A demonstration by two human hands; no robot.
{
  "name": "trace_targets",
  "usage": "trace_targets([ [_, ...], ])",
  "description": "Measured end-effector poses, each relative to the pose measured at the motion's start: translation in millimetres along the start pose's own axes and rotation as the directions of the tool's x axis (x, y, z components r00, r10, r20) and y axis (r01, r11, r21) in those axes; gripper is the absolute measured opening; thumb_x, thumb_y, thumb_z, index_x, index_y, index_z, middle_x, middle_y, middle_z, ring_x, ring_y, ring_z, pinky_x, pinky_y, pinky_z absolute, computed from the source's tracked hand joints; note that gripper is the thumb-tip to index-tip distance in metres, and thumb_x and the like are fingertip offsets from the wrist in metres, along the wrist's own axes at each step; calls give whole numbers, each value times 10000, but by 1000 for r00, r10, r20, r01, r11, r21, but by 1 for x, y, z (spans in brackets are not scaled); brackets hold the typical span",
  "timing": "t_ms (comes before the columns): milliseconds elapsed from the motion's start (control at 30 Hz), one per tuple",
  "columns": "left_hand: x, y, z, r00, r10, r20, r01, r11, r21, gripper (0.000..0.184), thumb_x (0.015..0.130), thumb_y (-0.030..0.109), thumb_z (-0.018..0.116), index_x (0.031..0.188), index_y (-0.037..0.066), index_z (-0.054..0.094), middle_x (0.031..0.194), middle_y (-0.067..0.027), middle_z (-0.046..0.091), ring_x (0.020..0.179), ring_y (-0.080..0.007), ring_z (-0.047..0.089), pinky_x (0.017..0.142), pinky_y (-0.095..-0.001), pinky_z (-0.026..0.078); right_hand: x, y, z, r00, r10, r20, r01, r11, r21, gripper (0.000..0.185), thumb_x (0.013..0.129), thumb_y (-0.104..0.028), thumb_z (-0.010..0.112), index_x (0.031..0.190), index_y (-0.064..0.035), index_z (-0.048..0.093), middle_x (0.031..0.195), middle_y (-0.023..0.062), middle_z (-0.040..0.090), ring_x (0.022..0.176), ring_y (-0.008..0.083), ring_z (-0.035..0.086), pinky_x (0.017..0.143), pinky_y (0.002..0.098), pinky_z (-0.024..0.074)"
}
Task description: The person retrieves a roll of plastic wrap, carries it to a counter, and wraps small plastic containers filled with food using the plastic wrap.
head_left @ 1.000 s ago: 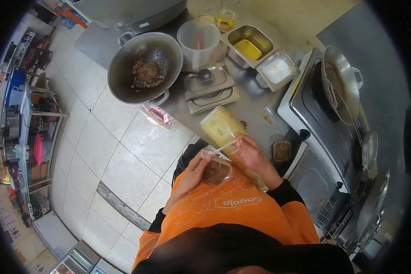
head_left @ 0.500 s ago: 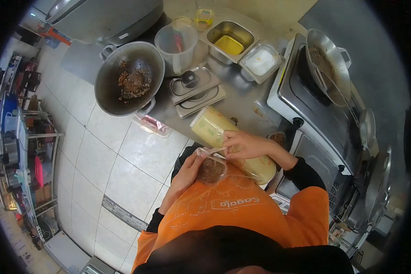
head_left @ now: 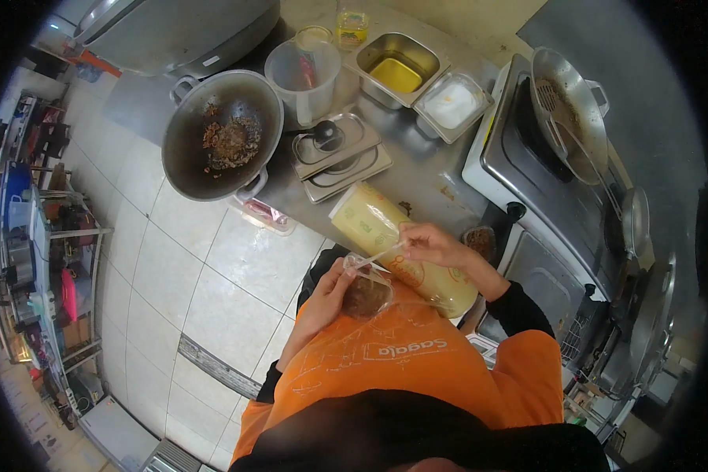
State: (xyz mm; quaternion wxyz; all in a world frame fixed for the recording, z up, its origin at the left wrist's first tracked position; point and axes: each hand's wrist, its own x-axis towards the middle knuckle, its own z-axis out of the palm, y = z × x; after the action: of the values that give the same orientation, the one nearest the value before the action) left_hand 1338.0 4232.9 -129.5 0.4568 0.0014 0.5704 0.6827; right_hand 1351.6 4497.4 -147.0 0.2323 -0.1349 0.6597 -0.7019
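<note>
Left hand has thumb and fingers closed on the upper left corner of a clear plastic pack of brown food; tub or bag underneath, cannot tell. Pack sits in front of the orange top, near side of the worktable. Right hand is up and to the right of it, fingertips pinched together on the far end of a twisted clear plastic strip, which runs slantwise between the two hands, pulled fairly straight. Right hand is over a yellow printed roll lying at a slant along the table edge; contact between hand and roll, cannot tell. Small clear tub with brown crumbly food just beyond right wrist, partly hidden. Farther back: big wok with brown bits, left end; two metal lids overlapping, black ladle on top; clear jug behind, something red inside. Metal pan of yellow liquid next, beside a smaller container with white contents. Stove on the right, second wok on it, slotted turner resting inside.
</note>
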Motion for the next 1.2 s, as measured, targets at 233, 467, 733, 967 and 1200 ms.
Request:
trace_targets([
  [233,4,16,3,997,7,79,13,968,-251,220,979,220,431,1090,55,527,1050,6,509,1017,-94,454,904,-232,345,34,-51,16,971,-204,-121,66,721,-690,118,824,-181,645,852,-66,643,786,63,505,747,214,534,696,312,412],
  [467,17,28,5,983,-102,150,134,966,-220,158,949,199,482,1025,74,541,975,12,512,952,-85,479,858,-229,377,55,-38,38,870,-301,-390,17,809,-587,69,829,-109,615,874,-59,633,751,79,600,663,255,576,612,308,459],
  [733,31,24,1,957,-206,204,236,963,-132,217,909,186,524,1053,32,573,986,-4,579,946,-87,520,839,-232,403,44,-40,50,749,-441,-494,37,773,-633,57,808,-80,621,861,-61,617,761,98,626,739,255,604,643,333,458],
  [967,32,28,4,960,-177,215,203,974,-104,257,908,192,531,1121,53,574,996,-3,577,975,-91,512,868,-219,379,40,-54,54,818,-251,-517,114,953,-281,59,865,-64,569,878,-9,584,796,78,594,661,166,538,635,265,423],
  [1200,39,13,-2,965,-134,227,156,984,-82,239,922,192,525,1111,52,566,1009,0,558,986,-93,501,873,-224,378,45,-49,43,852,-103,-513,135,991,25,87,907,-66,519,896,0,574,833,0,577,680,34,496,600,201,406],
])
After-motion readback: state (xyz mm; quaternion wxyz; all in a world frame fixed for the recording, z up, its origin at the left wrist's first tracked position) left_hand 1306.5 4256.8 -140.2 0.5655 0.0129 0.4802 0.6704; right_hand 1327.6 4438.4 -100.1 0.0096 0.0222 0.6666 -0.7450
